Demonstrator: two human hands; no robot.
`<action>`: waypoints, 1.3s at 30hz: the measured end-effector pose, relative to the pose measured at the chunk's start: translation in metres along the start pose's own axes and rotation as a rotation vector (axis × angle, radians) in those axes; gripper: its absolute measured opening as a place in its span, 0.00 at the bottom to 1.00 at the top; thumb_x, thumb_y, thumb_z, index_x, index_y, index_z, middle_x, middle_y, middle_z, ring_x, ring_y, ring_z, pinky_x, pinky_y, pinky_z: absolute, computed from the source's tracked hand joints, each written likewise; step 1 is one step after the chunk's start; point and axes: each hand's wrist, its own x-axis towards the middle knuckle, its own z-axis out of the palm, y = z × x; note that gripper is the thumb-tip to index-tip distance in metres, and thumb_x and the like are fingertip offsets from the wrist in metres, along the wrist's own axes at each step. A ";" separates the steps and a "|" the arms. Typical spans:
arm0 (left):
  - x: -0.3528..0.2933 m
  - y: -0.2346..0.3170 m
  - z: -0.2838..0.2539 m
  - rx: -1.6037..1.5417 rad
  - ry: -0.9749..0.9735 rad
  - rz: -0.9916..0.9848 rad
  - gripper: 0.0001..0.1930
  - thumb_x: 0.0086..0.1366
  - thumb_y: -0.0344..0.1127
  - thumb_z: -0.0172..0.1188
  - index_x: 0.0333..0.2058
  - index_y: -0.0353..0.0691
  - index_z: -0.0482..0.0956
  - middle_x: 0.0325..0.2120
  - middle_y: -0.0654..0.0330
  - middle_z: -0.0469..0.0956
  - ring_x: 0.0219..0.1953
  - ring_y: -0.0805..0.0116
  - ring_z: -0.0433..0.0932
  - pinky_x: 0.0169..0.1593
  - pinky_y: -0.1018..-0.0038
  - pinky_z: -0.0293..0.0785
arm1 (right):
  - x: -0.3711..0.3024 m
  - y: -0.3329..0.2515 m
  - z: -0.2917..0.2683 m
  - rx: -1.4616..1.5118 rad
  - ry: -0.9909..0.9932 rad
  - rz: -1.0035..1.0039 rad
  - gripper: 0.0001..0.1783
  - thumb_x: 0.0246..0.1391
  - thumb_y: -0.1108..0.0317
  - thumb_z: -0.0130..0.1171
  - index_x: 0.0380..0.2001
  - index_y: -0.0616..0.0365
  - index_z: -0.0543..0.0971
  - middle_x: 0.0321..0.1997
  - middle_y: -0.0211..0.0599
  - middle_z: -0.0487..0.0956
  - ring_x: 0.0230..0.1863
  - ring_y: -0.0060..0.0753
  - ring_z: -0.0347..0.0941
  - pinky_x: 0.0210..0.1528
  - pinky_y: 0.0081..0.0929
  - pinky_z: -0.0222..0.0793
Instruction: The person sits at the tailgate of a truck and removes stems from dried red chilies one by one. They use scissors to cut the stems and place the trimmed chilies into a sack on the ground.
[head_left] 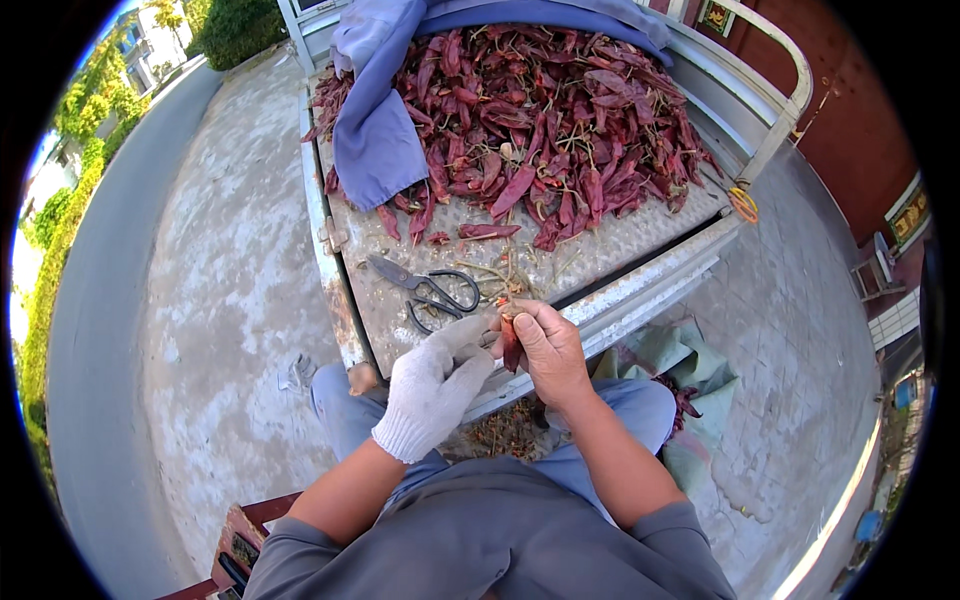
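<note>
My right hand (550, 352), bare, pinches a dried red chili pepper (512, 345) near its stem end, thumb on top, with the tip pointing down. My left hand (428, 385) wears a white knit glove. Its fingers curl together right beside the pepper, and what lies between their tips is hidden. Just beyond the left hand, black-handled scissors (425, 288) rest on the metal truck bed (375, 325), blades pointing far left. Thin pale stems (490, 270) are scattered beside them. Farther back lies a large heap of dried red chili peppers (540, 130).
Blue-grey cloth (375, 150) partly covers the heap. A metal rail (790, 95) and a yellow-orange loop (742, 203) are at the right corner. Below the bed edge, a pale green sack (690, 370) with some peppers lies by my right knee. A road (110, 300) runs at left.
</note>
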 end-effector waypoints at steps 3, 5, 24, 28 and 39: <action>0.009 0.016 -0.018 0.521 0.088 0.393 0.23 0.62 0.29 0.66 0.57 0.39 0.79 0.39 0.54 0.86 0.41 0.61 0.87 0.47 0.67 0.81 | -0.005 -0.018 -0.014 -0.319 -0.184 -0.063 0.14 0.73 0.63 0.59 0.48 0.63 0.82 0.38 0.35 0.83 0.40 0.33 0.81 0.43 0.32 0.76; 0.023 0.038 -0.024 0.877 -0.074 0.700 0.24 0.61 0.34 0.67 0.57 0.40 0.79 0.41 0.53 0.85 0.43 0.56 0.86 0.48 0.62 0.80 | -0.005 -0.030 -0.021 -0.623 -0.313 -0.213 0.12 0.71 0.63 0.60 0.45 0.61 0.82 0.38 0.40 0.82 0.40 0.42 0.81 0.43 0.37 0.76; 0.017 0.007 -0.019 1.120 -0.183 0.524 0.08 0.60 0.43 0.65 0.30 0.47 0.83 0.24 0.56 0.83 0.30 0.52 0.84 0.36 0.56 0.77 | -0.023 0.002 0.006 -0.252 -0.110 0.119 0.16 0.74 0.58 0.59 0.37 0.60 0.80 0.31 0.30 0.80 0.25 0.23 0.74 0.29 0.27 0.71; 0.015 -0.011 -0.003 0.985 -0.075 0.444 0.09 0.63 0.44 0.65 0.31 0.46 0.83 0.21 0.55 0.81 0.29 0.51 0.84 0.36 0.55 0.77 | -0.035 0.016 -0.004 -0.037 0.024 0.180 0.16 0.76 0.57 0.56 0.38 0.59 0.80 0.31 0.28 0.79 0.25 0.18 0.74 0.28 0.23 0.70; 0.002 -0.022 0.006 0.953 -0.423 0.352 0.16 0.62 0.36 0.62 0.49 0.47 0.83 0.28 0.51 0.83 0.33 0.45 0.84 0.38 0.51 0.78 | -0.126 -0.009 -0.234 -1.025 0.731 0.088 0.15 0.71 0.61 0.59 0.46 0.63 0.81 0.32 0.41 0.82 0.34 0.35 0.81 0.38 0.35 0.76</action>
